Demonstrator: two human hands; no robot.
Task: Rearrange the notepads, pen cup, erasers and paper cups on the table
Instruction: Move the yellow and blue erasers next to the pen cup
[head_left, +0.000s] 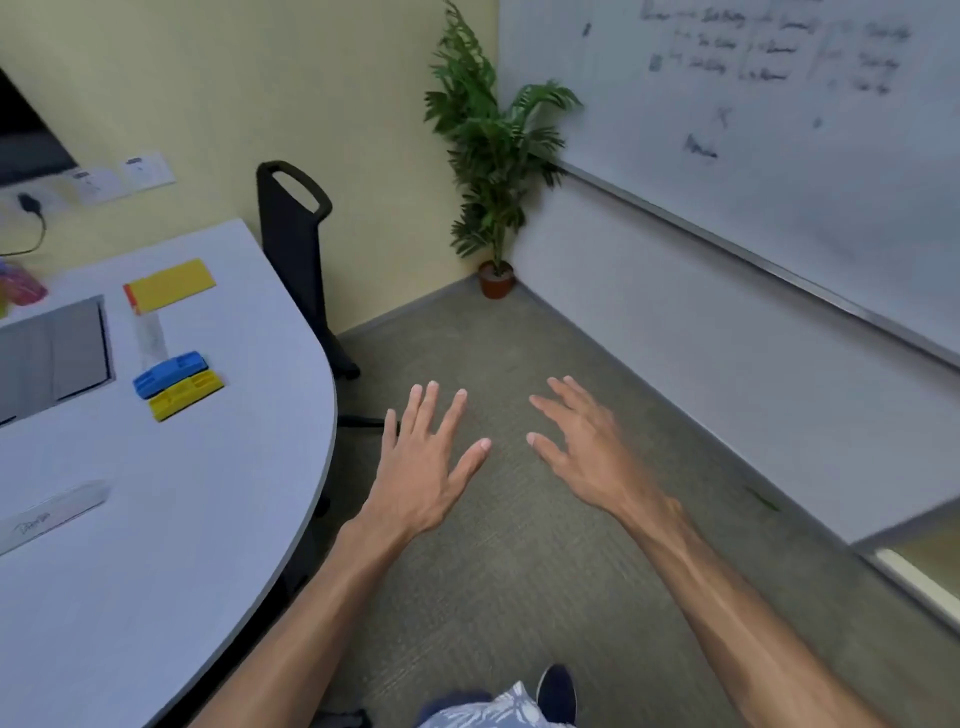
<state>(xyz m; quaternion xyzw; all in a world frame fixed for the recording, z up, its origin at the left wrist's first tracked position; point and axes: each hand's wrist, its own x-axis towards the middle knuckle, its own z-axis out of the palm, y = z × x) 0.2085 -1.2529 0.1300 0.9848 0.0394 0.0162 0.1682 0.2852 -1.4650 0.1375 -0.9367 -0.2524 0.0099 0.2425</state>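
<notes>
My left hand (423, 457) and my right hand (587, 447) are both held out over the carpet, palms down, fingers spread, holding nothing. They are to the right of the white table (234, 509), off its rounded edge. On the table lie a blue eraser (169, 373) and a yellow eraser (186, 395) side by side, touching. Farther back lies a yellow notepad (170, 285) with a red edge. A pink object (21, 285) shows at the far left edge, blurred. No paper cups or pen cup are in view.
A grey panel (52, 358) is set into the table at the left. A white strip (52, 514) with writing lies near the front. A black chair (298, 249) stands behind the table. A potted plant (493, 171) fills the corner; a whiteboard (753, 130) runs along the right wall.
</notes>
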